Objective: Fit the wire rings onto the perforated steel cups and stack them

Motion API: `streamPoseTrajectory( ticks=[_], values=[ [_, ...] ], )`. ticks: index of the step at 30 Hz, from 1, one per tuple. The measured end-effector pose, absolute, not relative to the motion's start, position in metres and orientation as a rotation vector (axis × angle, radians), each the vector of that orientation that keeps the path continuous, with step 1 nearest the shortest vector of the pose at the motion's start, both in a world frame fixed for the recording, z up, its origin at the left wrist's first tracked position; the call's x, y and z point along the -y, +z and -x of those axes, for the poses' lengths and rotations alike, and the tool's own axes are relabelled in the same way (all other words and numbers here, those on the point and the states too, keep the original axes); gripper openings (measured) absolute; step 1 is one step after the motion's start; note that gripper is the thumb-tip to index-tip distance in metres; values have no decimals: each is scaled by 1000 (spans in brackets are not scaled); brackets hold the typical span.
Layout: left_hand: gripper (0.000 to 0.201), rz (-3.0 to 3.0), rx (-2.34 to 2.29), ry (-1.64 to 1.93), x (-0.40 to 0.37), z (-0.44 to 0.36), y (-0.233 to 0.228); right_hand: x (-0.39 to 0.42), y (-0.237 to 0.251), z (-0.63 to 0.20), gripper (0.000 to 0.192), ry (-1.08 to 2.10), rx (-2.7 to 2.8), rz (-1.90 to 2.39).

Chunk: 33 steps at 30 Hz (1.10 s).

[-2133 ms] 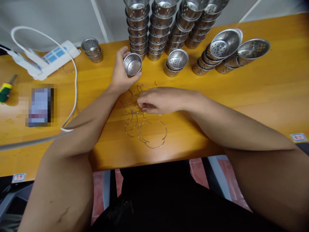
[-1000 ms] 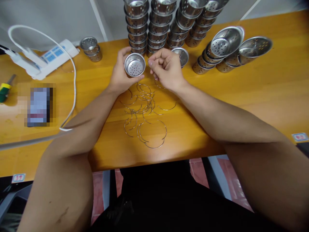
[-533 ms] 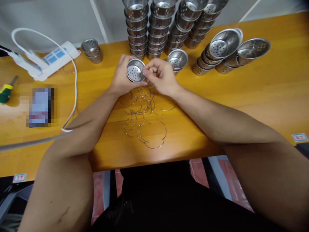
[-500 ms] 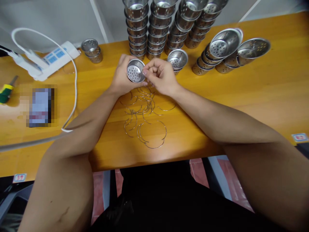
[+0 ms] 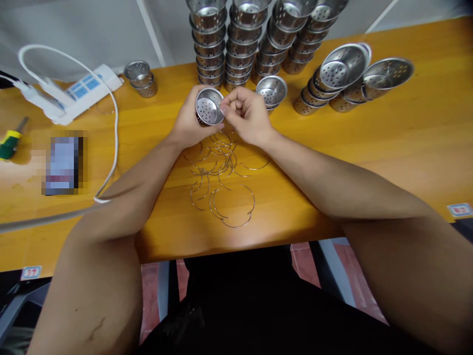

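My left hand (image 5: 189,118) is wrapped round a perforated metal cup (image 5: 209,106), its mouth tilted toward me. At the right side of the cup's rim, my right hand (image 5: 247,114) is closed in a pinch of thumb and forefinger. Whatever lies between those fingertips is too small or hidden to make out. Several thin curved wires (image 5: 233,227) lie loose on the table below both hands. Just right of my right hand stands another perforated cup (image 5: 272,90), partly covered by the hand.
Tall stacks of perforated cups (image 5: 242,47) stand behind my hands. Leaning stacks (image 5: 342,74) are at the right, a short stack (image 5: 140,79) at the left. A power strip (image 5: 83,93) with white cables, a phone (image 5: 62,165) and a green-yellow screwdriver (image 5: 11,143) lie left on the wooden table (image 5: 406,148).
The cup in my left hand has shifted slightly right and turned a little, showing more of its lower outside wall. My right hand keeps its pinch at the rim.
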<state>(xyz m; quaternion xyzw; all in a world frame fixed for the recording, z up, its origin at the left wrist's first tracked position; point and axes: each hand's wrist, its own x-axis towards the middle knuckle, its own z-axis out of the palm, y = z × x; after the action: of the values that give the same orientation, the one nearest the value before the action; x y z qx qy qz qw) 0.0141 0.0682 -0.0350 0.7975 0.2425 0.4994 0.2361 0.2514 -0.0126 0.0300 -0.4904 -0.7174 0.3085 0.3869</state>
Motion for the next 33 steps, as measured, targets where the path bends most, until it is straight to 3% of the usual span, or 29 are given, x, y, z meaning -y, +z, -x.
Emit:
streamPoseTrajectory(
  ticks=[6,11,13,19,27,33],
  values=[
    [82,-2020,-831,1273,-48,-32,-19,10,38,-257,48,799,1803,1280],
    [75,-2091,-778,1220,-39,-31,-14,4,37,-262,21,771,1732,1156],
    [74,-2125,-761,1179,-37,-29,-15,5,39,-263,21,774,1755,1148],
    [73,-2063,-832,1183,-37,-29,-24,13,48,-260,51,775,1850,1301],
    [80,-2117,-795,1182,-42,-33,-29,14,48,-262,48,793,1860,1300],
    [90,-2169,-685,1195,-43,-24,-33,3,30,-262,34,740,1787,1189]
  ],
)
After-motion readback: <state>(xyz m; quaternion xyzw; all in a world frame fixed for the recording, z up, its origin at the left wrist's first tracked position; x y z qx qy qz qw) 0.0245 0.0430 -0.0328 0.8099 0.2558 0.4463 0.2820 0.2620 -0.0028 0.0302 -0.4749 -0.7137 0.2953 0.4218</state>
